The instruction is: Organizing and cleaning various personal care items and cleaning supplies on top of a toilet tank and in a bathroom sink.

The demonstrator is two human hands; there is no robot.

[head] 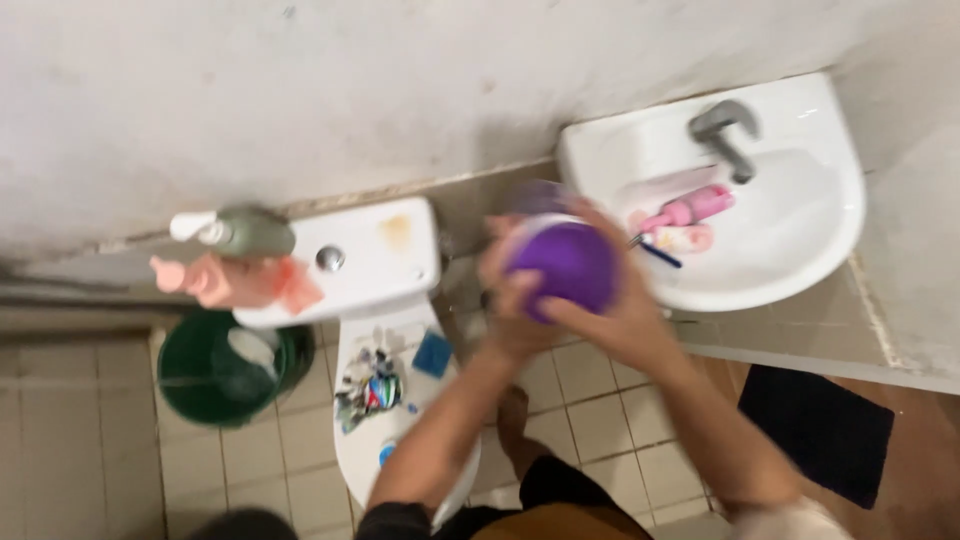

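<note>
Both hands, left hand and right hand, hold a bowl between toilet and sink; bucket left of toilet, bottles on its tank.

A: What is the purple container made of?

B: Plastic by the look, smooth and faintly shiny, though blurred.

A: And the sink?

B: Glossy white ceramic, with a dull grey metal tap. The toilet tank has the same glazed white finish, with 1 shiny metal button.

A: The wall?

B: Matt, rough plaster, stained. The floor tiles look smooth and pale. The green bucket seems plastic, the dark mat cloth.
</note>
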